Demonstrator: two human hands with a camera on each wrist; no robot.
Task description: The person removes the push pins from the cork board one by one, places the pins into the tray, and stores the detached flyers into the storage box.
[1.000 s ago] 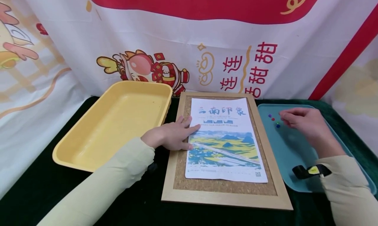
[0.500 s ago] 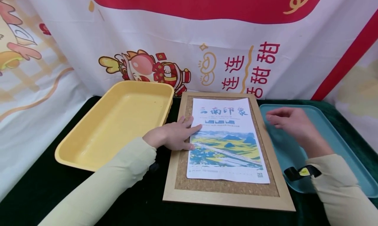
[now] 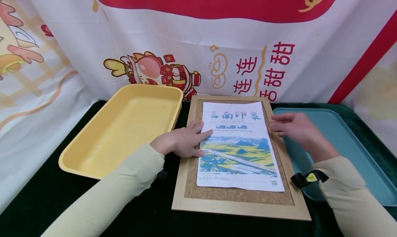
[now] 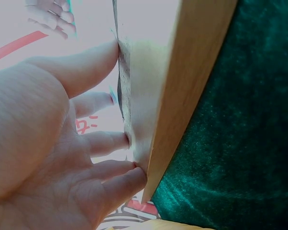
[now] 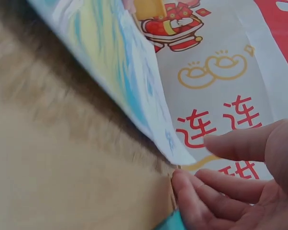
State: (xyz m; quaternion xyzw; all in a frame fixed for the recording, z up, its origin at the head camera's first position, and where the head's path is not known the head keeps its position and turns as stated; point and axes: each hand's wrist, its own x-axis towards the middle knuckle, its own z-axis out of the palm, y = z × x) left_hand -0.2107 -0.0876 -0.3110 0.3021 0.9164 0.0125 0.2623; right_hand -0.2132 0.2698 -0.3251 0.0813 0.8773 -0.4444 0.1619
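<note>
My left hand [image 3: 186,140] rests with spread fingers on the left side of a wood-framed cork board [image 3: 238,207]. Its fingertips reach the edge of a printed landscape poster [image 3: 238,161] lying on the cork. In the left wrist view, the fingertips meet the board's frame [image 4: 156,96]. My right hand [image 3: 297,132] is at the board's upper right edge, its fingertips close to the poster's top right corner. The right wrist view shows the thumb [image 5: 239,143] apart from the fingers [image 5: 187,189]; I cannot tell whether something small is held there.
A yellow tray [image 3: 121,89] stands left of the board. On the right lies a blue tray [image 3: 350,154], partly behind my right arm. A white printed cloth [image 3: 186,33] hangs close behind, and dark green cloth [image 3: 139,213] covers the table.
My right hand has moved left from beside small red, blue and green pieces in the blue tray to the board's edge. Those pieces are now hidden. My left hand has stayed put.
</note>
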